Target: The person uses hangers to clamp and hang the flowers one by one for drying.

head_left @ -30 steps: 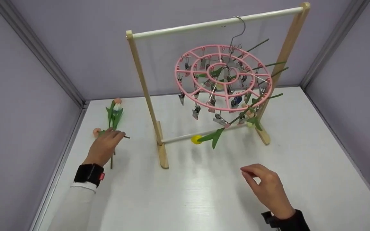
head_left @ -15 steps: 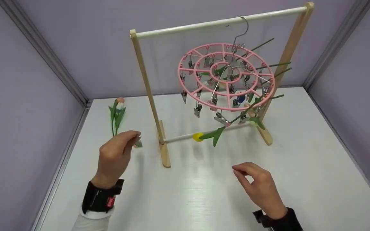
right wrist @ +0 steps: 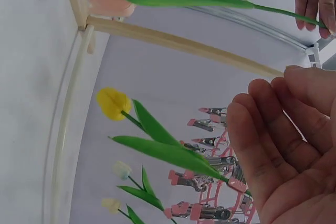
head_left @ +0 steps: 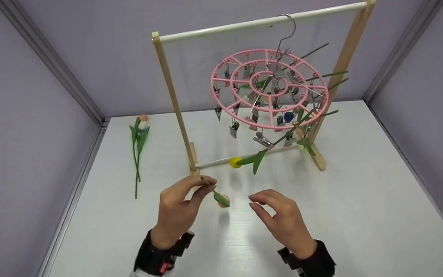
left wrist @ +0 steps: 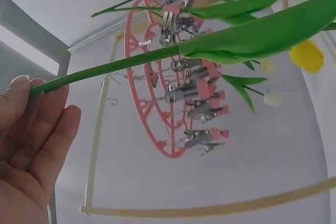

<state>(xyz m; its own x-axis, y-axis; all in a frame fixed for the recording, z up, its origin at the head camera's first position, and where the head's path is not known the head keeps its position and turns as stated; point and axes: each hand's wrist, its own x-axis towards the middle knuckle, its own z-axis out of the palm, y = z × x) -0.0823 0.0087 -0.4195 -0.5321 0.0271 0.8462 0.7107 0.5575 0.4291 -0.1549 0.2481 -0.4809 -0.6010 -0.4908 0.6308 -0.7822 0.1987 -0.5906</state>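
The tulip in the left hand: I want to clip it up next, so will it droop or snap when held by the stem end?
Probably stiff enough: the left hand pinches only the stem end, yet the tulip juts out nearly straight. It looks light, since fingertips alone carry it. It seems artificial, so likely bends rather than snaps, as the yellow tulip clipped on the pink hanger suggests.
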